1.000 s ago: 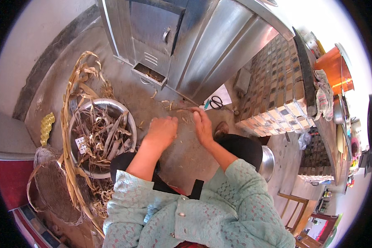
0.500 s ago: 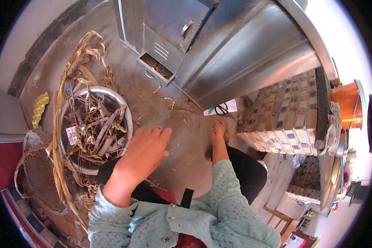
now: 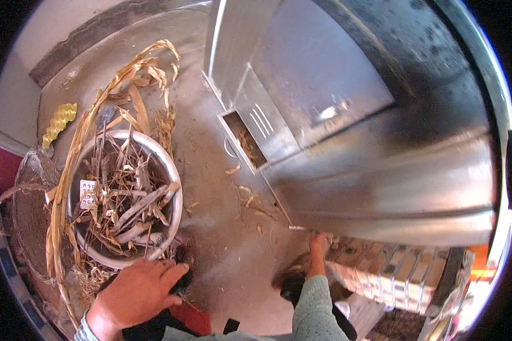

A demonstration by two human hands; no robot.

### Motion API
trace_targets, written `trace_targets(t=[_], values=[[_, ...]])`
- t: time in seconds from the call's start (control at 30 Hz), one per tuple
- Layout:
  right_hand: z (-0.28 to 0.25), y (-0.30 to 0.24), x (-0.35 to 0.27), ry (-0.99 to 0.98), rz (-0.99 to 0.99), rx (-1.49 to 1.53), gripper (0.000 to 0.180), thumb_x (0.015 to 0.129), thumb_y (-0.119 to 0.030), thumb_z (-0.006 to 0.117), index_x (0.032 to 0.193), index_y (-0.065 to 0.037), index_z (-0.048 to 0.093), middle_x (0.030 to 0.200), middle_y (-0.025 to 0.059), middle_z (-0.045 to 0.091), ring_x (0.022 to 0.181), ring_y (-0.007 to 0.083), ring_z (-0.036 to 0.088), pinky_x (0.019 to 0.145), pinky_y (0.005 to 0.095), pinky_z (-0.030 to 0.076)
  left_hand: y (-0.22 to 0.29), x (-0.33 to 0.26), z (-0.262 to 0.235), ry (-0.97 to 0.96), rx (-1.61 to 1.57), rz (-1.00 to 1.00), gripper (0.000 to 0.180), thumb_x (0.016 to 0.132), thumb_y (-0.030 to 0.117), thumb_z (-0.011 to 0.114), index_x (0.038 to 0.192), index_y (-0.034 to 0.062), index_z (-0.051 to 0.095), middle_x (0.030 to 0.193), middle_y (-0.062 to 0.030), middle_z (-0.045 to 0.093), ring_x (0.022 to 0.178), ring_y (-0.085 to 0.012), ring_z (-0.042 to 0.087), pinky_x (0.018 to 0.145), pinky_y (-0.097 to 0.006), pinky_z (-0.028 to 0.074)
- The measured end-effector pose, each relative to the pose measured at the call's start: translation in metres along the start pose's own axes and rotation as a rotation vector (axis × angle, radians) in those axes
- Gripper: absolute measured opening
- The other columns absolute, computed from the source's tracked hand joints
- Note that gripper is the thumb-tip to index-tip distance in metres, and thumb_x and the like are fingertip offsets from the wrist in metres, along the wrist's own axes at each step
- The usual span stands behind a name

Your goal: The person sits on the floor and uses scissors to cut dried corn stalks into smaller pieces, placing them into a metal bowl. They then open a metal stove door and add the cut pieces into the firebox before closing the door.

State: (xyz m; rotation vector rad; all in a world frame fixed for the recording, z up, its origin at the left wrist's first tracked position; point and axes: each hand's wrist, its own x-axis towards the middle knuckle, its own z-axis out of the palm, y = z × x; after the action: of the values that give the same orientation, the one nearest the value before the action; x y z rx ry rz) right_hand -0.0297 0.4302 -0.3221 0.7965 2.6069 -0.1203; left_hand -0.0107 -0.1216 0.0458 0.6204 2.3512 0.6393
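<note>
My left hand (image 3: 142, 287) hovers at the near rim of a wide metal basin (image 3: 177, 213), its fingers stretched and thumb apart, with nothing in it. Broken twigs and sticks (image 3: 133, 204) fill the basin, with a silver blister pack (image 3: 87, 194) lying on them. My right hand (image 3: 318, 248) reaches to the floor by the bottom edge of a stainless-steel stove (image 3: 387, 187). Its fingertips are partly hidden there, so whether it holds anything does not show. A thin white edge (image 3: 297, 228) peeks out beside it.
A small open ash drawer (image 3: 244, 142) with a ring handle juts from the stove. Long dried corn stalks (image 3: 85, 136) lean around the basin. Left of them stand a woven basket (image 3: 31, 221) and a yellow wavy strip (image 3: 58, 125). Low brickwork (image 3: 387, 267) is at right.
My view has tilted, bringing the stove closer. The right hand has moved to the stove's bottom edge, where the white sheet with a black cord is now mostly hidden. The left hand is nearer the basin.
</note>
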Motion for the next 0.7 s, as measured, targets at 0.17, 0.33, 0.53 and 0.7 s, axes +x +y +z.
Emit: trace_targets(t=[0.17,0.33,0.53,0.7], values=[[0.001,-0.01,0.004,0.009,0.039,-0.1,0.045,0.082,-0.027,0.053,0.12,-0.001,0.049,0.124,0.0225,0.049,0.117,0.0379,0.045,0.099,0.0435,0.035,-0.02,0.006,0.0,-0.028,-0.12,-0.04,0.054,0.079,0.029,0.062,0.122,0.0032,0.044,0.112,-0.0135,0.056,0.096,-0.0333,0.056,0.079,-0.042,0.045],[-0.01,-0.026,0.008,0.078,0.066,-0.08,0.047,0.082,-0.03,0.054,0.121,-0.004,0.049,0.125,0.0204,0.049,0.117,0.0365,0.045,0.099,0.0435,0.035,-0.034,0.006,0.008,-0.04,-0.148,-0.173,0.06,0.079,0.045,0.061,0.122,0.0057,0.047,0.114,-0.0145,0.057,0.098,-0.0346,0.057,0.083,-0.041,0.047],[-0.02,-0.034,0.004,0.126,0.054,-0.074,0.05,0.081,-0.034,0.054,0.123,-0.008,0.05,0.127,0.0177,0.049,0.118,0.035,0.045,0.1,0.0435,0.034,-0.035,0.004,0.006,-0.011,-0.15,-0.159,0.06,0.079,0.046,0.061,0.122,0.0063,0.047,0.113,-0.0141,0.058,0.097,-0.0341,0.058,0.082,-0.042,0.047],[-0.02,-0.036,-0.004,0.174,0.035,-0.086,0.052,0.08,-0.037,0.054,0.125,-0.011,0.05,0.128,0.0155,0.05,0.118,0.0337,0.046,0.1,0.0436,0.034,-0.036,0.003,0.005,0.011,-0.143,-0.136,0.059,0.08,0.045,0.062,0.122,0.0064,0.047,0.113,-0.0139,0.058,0.097,-0.0337,0.058,0.081,-0.041,0.048]])
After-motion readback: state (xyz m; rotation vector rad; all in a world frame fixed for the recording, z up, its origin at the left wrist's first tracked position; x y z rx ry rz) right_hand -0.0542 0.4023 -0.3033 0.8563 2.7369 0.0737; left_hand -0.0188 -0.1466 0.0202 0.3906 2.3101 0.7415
